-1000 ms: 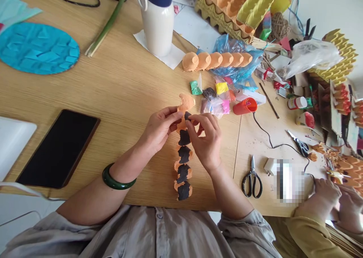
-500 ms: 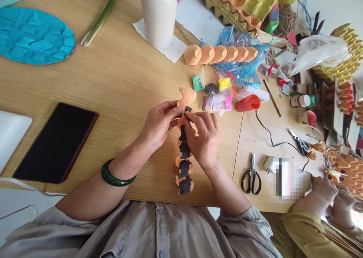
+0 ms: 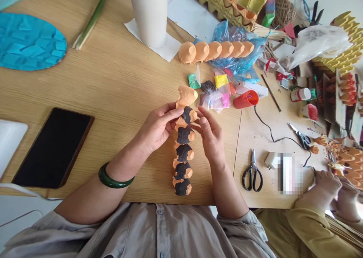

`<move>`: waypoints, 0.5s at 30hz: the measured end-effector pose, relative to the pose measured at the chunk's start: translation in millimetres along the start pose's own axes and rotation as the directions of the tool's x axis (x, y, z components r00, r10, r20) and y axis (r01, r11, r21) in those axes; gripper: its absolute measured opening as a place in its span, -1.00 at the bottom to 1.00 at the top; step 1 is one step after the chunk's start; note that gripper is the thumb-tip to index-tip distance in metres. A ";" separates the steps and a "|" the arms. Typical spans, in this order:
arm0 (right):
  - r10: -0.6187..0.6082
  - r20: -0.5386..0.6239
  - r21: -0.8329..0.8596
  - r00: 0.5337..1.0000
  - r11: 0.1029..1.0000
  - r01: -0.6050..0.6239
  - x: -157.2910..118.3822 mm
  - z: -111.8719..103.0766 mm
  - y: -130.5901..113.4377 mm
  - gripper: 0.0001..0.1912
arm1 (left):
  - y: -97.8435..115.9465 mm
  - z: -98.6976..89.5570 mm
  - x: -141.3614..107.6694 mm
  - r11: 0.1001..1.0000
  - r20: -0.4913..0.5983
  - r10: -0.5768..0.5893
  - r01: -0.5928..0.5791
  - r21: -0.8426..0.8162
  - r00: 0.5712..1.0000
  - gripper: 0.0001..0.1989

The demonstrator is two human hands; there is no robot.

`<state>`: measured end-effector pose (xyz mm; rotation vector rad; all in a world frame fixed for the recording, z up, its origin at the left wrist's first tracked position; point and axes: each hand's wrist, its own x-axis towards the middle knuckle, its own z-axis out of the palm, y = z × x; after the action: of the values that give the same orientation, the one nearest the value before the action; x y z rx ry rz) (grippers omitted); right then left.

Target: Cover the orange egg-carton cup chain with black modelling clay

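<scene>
An orange bumpy strip with black patches on several bumps runs lengthwise toward my body. My left hand pinches its left edge near the far end, with the thumb beside the farthest black patch. A green bangle circles my left wrist. Just right of the strip is my right hand, its fingers apart and no object visible in it; some fingertips are partly behind the strip's edge. Beyond the hands lie small packets of green, yellow and pink material. A second orange bumpy strip rests on blue plastic.
A white jug stands at the back. On the left are a phone and a blue oval piece. Scissors, an orange-red cup and egg trays are on the right, near another person's hands.
My right hand has moved off the strip to the right and its fingers have spread. The strip has turned, showing more of its orange tips. The whole view has shifted slightly.
</scene>
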<state>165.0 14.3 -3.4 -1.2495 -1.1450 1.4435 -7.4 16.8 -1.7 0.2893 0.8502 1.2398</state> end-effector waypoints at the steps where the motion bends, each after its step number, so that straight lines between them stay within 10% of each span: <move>1: 0.061 0.056 0.057 0.997 0.996 -0.064 0.7 -1.2 3.3 -0.43 | -1.1 0.8 -0.3 1.000 0.012 -0.016 0.016 0.005 1.000 -0.59; 15: 0.086 -0.020 0.145 0.996 0.986 -0.083 0.4 2.7 20.4 -0.41 | -10.6 -10.0 2.5 0.967 -0.025 -0.163 0.165 0.194 0.986 -0.51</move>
<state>161.3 10.7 -23.3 -1.2244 -0.9628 1.5402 -6.8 13.1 -16.0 0.3638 0.9855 1.0060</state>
